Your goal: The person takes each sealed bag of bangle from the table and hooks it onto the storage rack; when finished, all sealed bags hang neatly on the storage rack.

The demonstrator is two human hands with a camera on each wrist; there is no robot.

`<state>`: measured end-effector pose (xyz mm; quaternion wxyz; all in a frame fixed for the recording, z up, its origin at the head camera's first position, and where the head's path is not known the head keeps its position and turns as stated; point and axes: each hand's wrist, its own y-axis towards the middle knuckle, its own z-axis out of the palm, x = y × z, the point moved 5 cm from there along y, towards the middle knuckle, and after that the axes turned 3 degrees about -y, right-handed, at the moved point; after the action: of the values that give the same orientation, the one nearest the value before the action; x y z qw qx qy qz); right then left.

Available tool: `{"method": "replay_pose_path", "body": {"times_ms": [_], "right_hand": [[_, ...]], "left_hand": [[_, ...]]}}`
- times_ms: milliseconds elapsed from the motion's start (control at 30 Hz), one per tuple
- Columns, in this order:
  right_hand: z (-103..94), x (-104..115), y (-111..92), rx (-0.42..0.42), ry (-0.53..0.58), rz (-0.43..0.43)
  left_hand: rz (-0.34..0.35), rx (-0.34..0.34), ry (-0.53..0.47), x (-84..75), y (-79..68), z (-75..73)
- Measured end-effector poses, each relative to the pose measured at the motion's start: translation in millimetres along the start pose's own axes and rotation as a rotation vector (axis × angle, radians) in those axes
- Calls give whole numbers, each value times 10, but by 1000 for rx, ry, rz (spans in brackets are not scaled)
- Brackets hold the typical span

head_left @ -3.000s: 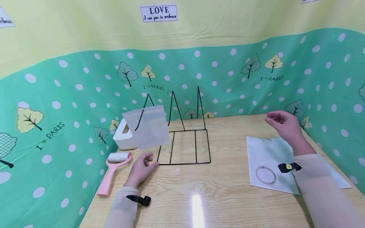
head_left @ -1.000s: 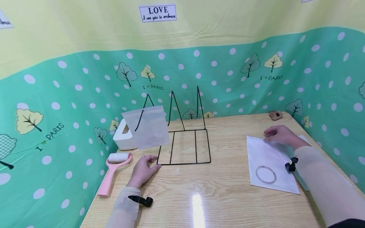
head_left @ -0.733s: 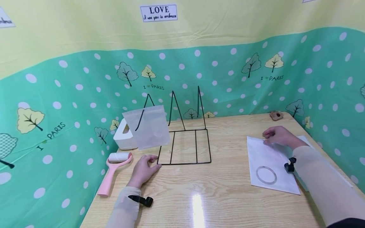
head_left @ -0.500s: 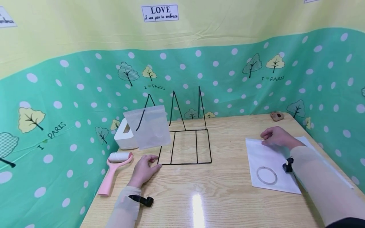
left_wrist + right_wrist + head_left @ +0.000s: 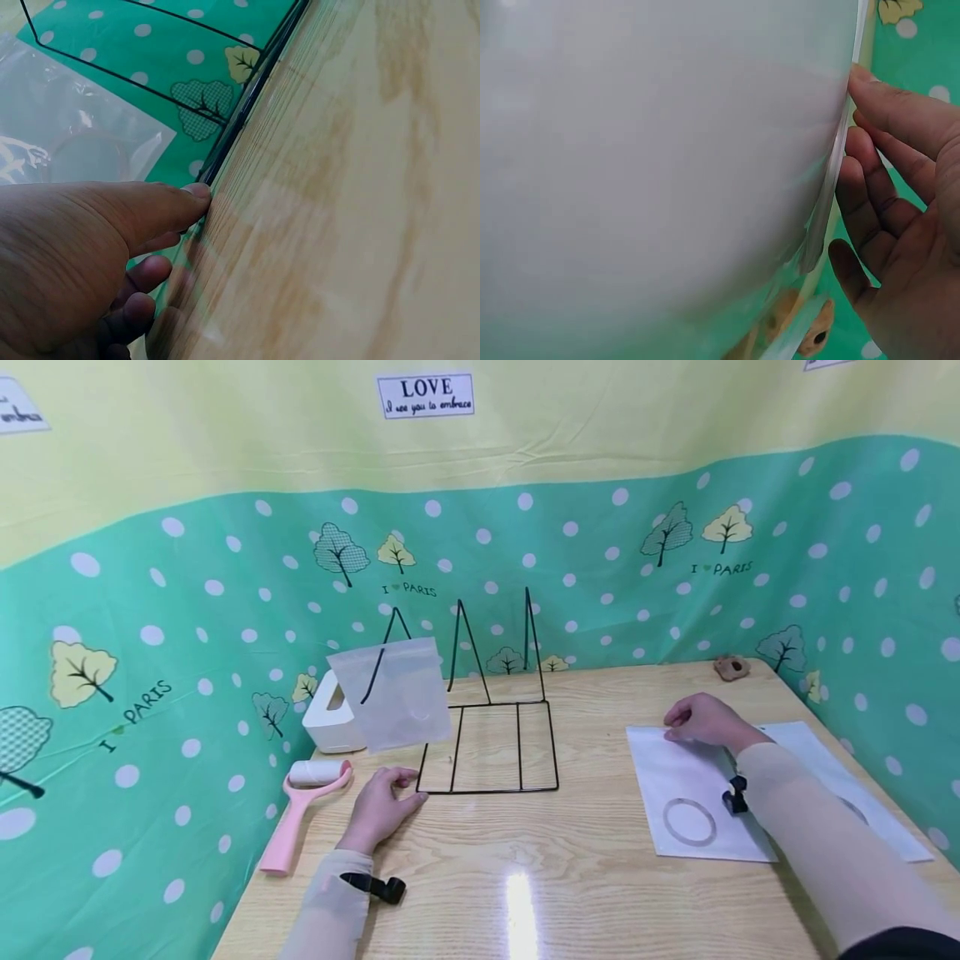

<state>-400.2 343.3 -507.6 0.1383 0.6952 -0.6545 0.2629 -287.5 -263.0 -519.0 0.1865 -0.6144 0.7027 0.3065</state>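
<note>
My left hand (image 5: pixel 377 812) pinches the front left corner of a black wire rack (image 5: pixel 486 792), thumb on the wire in the left wrist view. The rack lies flat at its base and has three upright triangular dividers. On its leftmost divider leans a translucent frosted zip bag (image 5: pixel 401 693). At the right, my right hand (image 5: pixel 705 724) pinches the top edge of another frosted zip bag (image 5: pixel 686 777), which bears a round ring mark. In the right wrist view this bag's sheet (image 5: pixel 660 165) fills most of the picture, thumb and fingers at its edge. A further frosted bag (image 5: pixel 813 756) lies partly beneath it.
A pink lint roller (image 5: pixel 288 827) lies at the table's left edge. Behind it stands a white box (image 5: pixel 330 727) with an opening on top. A small brown animal-shaped object (image 5: pixel 731 667) sits at the back right corner. Patterned cloth (image 5: pixel 585 552) walls the table.
My right hand has come down from above the bags, taken the top one by its upper edge and shifted it left, baring more of the bag beneath. The left hand has barely moved.
</note>
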Motion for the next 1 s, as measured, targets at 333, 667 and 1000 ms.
{"method": "replay_pose_path", "body": {"times_ms": [333,667,1000], "right_hand": [[45,76,-5,23,59,-10],[-108,-4,-83,26,7,-5],[-83,-24,-64,34,-2,12]], "left_hand": [[1,1,2,-3,10,1],[-13,0,-5,-25,-5,-7],[-22,6,-1,-16,0,-1]]}}
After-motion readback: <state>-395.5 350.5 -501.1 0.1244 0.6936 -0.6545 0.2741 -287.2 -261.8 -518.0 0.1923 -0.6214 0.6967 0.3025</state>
